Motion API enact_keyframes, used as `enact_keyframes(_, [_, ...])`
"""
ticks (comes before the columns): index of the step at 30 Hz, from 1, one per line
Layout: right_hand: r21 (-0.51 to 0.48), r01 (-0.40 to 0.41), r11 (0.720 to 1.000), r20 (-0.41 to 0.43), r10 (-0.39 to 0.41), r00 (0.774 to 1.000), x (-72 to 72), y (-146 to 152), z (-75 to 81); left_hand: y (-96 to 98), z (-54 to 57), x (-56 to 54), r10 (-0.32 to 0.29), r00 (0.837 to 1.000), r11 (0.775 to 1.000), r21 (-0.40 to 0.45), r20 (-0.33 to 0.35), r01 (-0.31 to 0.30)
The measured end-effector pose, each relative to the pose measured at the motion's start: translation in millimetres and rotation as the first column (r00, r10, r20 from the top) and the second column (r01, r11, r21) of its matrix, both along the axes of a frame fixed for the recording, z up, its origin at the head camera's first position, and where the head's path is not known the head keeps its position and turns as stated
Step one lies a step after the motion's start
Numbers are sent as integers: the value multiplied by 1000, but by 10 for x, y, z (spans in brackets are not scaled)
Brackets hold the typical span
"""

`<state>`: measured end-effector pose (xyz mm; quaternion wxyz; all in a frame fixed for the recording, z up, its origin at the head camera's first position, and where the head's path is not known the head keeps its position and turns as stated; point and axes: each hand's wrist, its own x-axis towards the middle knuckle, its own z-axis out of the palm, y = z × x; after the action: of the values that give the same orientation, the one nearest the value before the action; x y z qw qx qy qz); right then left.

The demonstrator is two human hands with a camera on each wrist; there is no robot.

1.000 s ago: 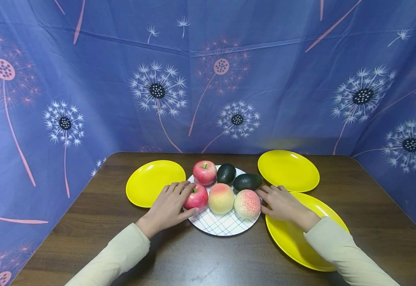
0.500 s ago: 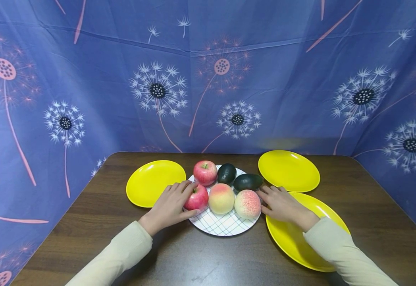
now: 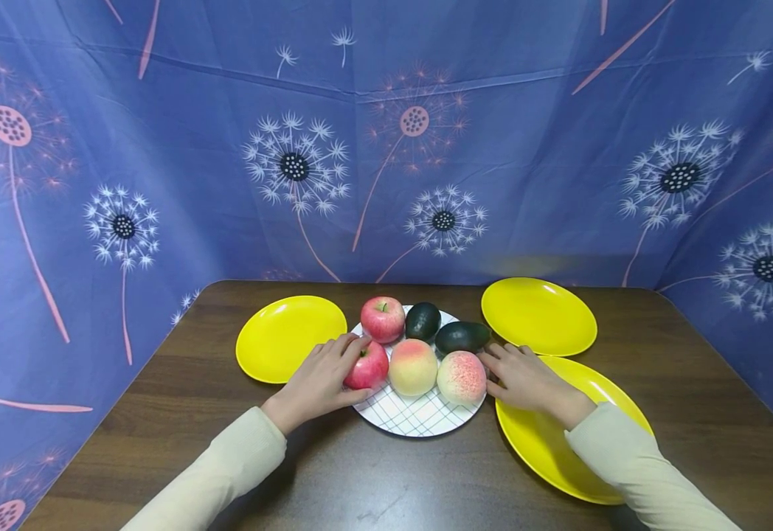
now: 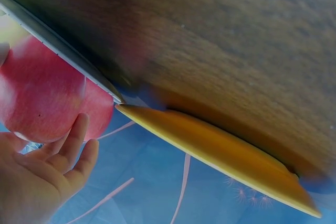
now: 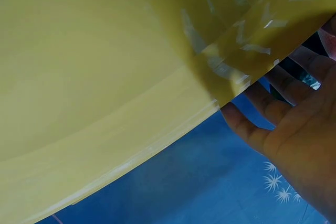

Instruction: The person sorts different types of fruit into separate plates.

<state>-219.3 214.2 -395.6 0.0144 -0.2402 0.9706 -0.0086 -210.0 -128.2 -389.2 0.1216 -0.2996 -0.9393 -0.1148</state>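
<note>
In the head view my left hand (image 3: 320,376) lies around the left side of the nearer red apple (image 3: 368,366), thumb low in front and fingers over its far side. The left wrist view shows this apple (image 4: 42,95) between thumb and fingers. My right hand (image 3: 526,377) is beside the speckled peach (image 3: 461,377), fingers loosely bent; contact with it is unclear. Under this hand lies the large yellow plate (image 3: 579,472). The checked white plate (image 3: 413,424) also bears a second apple (image 3: 383,319), a yellow-red peach (image 3: 412,367) and two dark avocados (image 3: 423,321).
A yellow plate (image 3: 280,343) lies to the left of the checked plate, and another yellow plate (image 3: 538,316) at the back right. The brown table (image 3: 333,472) ends at a blue dandelion-print cloth (image 3: 386,184) behind and at the sides.
The view shifts very slightly. My left hand edges a little to the right with its wrist; the right hand and the fruit stay in place.
</note>
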Motion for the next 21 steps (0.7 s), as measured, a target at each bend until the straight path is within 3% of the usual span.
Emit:
enact_keyframes(12, [-3, 2, 1000, 0, -2, 1000, 3, -5, 1, 7, 2, -18, 9, 1000, 1000, 15, 27, -9])
enact_keyframes(21, [-4, -2, 1000, -12, 2, 1000, 1, -5, -2, 4, -9, -45, -5, 1000, 1000, 24, -1, 5])
